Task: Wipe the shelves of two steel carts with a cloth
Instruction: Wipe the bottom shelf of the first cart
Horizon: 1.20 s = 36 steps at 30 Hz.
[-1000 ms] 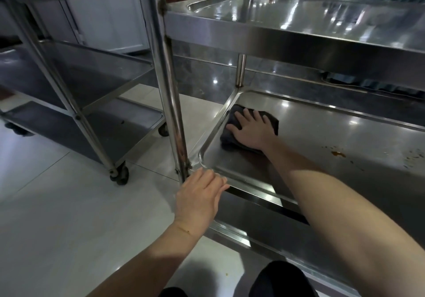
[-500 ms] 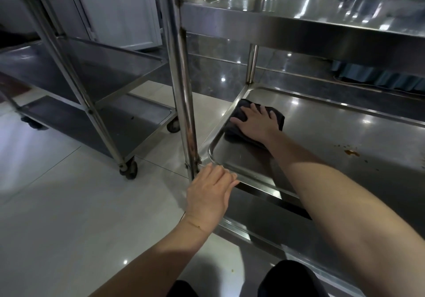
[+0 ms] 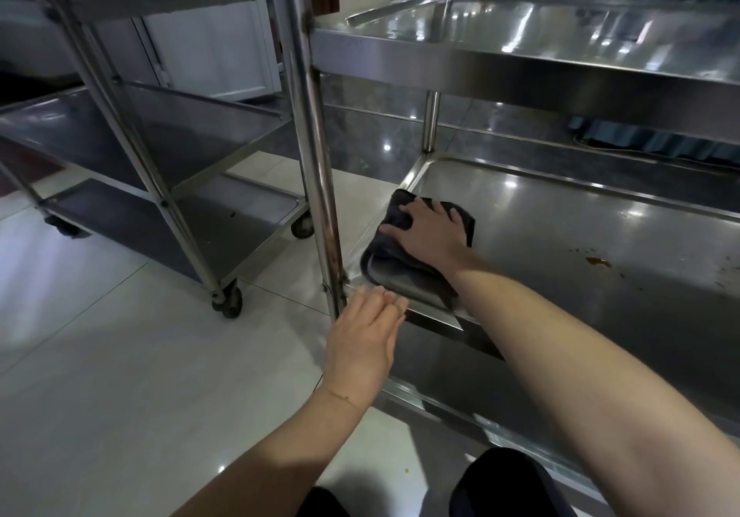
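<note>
Nowhere legible writing, right hand (image 3: 430,234) pressing cloth (image 3: 404,260)

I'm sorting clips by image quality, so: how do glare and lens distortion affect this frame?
Head view: bright ceiling-light glare dots the top shelf and the middle shelf; the glossy floor reflects light too. The wide-angle lens bows the cart post and the second cart. The dark cloth under the right hand and the left hand stay sharp; the brown stain is readable.

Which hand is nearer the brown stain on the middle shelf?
Right. The right hand presses the cloth on the same shelf, left of the brown stain; the left hand rests on the front rim, farther away.
</note>
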Available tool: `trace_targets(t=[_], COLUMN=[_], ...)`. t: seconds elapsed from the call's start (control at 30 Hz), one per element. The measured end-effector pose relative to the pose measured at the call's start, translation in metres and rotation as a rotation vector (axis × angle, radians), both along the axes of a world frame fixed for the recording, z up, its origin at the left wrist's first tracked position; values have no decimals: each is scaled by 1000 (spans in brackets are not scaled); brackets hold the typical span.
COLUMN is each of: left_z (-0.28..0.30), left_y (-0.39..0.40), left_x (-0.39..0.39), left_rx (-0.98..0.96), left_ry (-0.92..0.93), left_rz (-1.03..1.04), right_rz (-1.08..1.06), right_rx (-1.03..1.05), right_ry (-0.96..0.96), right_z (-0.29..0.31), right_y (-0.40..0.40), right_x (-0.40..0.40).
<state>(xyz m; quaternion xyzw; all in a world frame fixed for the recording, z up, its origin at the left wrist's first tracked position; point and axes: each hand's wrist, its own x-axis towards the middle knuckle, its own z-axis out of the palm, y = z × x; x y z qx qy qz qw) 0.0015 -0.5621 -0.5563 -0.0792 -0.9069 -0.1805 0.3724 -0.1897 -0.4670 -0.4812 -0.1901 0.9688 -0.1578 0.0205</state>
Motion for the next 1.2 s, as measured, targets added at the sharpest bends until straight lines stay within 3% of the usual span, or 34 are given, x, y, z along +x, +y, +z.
trace_targets(t=[0.27, 0.67, 0.97, 1.2], left_z=[9, 15, 38, 48], left_y=[-1, -3, -2, 8], left_x=[25, 32, 33, 29], left_rx=[-108, -142, -180, -164], left_ry=[-284, -372, -438, -424], left_rz=[45, 68, 79, 123], right_rz=[52, -78, -68, -110], right_rx=[47, 17, 26, 26], right_ry=[-24, -148, -159, -178], right_z=[-2, 7, 22, 19], right_y=[4, 127, 56, 116], right_x=[41, 91, 102, 115])
